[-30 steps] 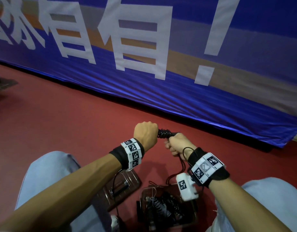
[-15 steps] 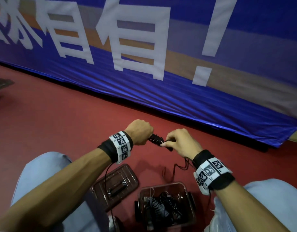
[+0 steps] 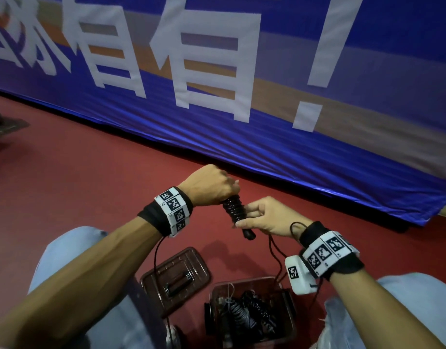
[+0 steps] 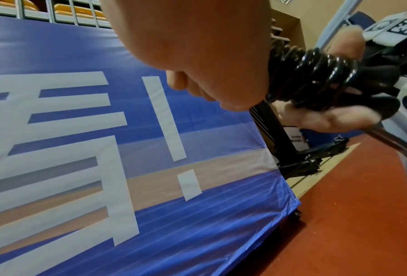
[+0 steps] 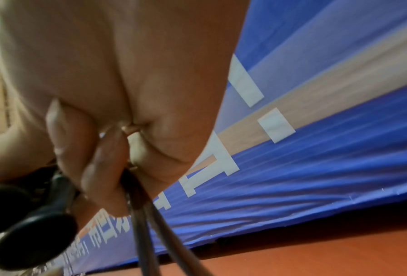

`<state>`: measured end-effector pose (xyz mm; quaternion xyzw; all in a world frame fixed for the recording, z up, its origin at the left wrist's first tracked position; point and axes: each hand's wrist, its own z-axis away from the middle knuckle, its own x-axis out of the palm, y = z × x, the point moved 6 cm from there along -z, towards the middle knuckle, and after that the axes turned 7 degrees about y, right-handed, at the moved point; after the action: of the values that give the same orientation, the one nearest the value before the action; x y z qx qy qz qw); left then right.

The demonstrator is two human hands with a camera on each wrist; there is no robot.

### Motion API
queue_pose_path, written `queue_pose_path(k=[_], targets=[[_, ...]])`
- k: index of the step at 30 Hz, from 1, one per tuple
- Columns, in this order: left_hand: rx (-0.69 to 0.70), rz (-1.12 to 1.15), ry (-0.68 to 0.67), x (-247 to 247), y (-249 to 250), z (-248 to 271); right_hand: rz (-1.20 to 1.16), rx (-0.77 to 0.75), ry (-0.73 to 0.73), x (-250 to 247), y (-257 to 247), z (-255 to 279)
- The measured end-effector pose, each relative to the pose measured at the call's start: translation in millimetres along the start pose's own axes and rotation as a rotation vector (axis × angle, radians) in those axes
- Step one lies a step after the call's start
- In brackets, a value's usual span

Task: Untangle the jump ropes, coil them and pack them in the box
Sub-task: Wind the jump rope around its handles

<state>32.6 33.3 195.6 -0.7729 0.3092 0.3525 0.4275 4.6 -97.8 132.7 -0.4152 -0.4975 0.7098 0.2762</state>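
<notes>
A black jump rope [image 3: 234, 209] is wound in tight coils round its handles, whose ends stick out below [image 3: 249, 234]. My left hand [image 3: 211, 188] grips the top of the bundle in a fist. My right hand [image 3: 263, 216] pinches the rope at the lower coils, and loose cord [image 3: 274, 250] hangs from it. The left wrist view shows the glossy coils [image 4: 320, 72] between both hands. In the right wrist view the cord [image 5: 145, 224] runs out of my curled fingers. The brown box [image 3: 289, 306] sits on the floor below, with several coiled ropes [image 3: 247, 316] inside.
The box's brown lid [image 3: 176, 278] lies on the red floor to the left of the box. A blue banner [image 3: 267, 137] with white characters stands close in front. My knees in light jeans [image 3: 65, 253] flank the box. A dark object [image 3: 0, 122] lies at the far left.
The bundle has swung from nearly level to steeply tilted, handle ends down. My left hand rose above it and my right hand moved down to the lower coils.
</notes>
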Motion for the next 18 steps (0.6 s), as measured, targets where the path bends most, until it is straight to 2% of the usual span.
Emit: queue_pose_path(k=[3,9,14,18], targets=[[-0.081,0.07,0.14,-12,-8,1,-0.098,0.015,-0.054,-1,-8,3],[-0.192,0.235,0.213,-13,-6,3,-0.266,-0.051,-0.208,0,-14,8],[-0.468,0.351,0.301,-11,-11,6,-0.516,-0.072,-0.19,-4,-18,9],[-0.71,0.375,0.347,-11,-10,6,-0.675,-0.077,-0.095,-9,-26,11]])
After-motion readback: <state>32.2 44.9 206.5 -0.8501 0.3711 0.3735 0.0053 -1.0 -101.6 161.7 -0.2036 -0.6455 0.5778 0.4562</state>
